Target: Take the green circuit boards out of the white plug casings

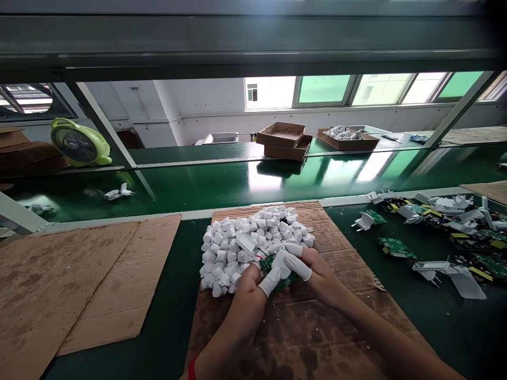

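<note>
No Readable Lettering

I can read no text, label, brand, number or sign anywhere in view. On the green circuit board [284, 284] I hold, below the middle of the frame, any print is too small to make out; the same goes for the loose green boards [396, 247] at the right.

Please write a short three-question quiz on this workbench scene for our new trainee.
1. True or false: the left hand and the right hand both hold the green circuit board.

2. Fill in the blank: the heap of small white pieces lies on a sheet of ____.

3. On which side of the person does the fan stand?
A) Left
B) Right
C) Straight ahead

Key: 1. True. 2. Cardboard. 3. A.
</note>
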Available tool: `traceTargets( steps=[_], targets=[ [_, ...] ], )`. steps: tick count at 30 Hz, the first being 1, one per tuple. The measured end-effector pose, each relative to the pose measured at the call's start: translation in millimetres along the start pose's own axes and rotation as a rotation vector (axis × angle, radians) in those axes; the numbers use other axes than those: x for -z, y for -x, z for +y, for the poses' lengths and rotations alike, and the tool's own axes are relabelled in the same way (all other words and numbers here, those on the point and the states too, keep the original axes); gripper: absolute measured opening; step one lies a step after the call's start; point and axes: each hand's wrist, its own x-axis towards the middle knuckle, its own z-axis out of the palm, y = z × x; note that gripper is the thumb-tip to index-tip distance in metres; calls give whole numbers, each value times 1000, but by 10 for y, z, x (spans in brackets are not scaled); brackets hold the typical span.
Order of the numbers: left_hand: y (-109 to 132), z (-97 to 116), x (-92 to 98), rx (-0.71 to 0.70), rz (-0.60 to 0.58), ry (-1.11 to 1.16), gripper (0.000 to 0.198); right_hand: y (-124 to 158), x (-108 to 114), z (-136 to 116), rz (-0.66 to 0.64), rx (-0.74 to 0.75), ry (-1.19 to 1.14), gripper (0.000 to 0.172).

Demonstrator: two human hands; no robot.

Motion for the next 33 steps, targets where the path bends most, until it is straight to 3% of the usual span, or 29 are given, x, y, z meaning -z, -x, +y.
traceTargets(
  steps=[26, 33],
  targets=[
    [1, 8, 0, -32, 15, 97, 45, -26, 3, -11, -16, 19, 34, 37],
    [-18, 2, 21, -139, -39, -73, 37, -6, 20, 16, 23, 7, -105, 32]
  ],
)
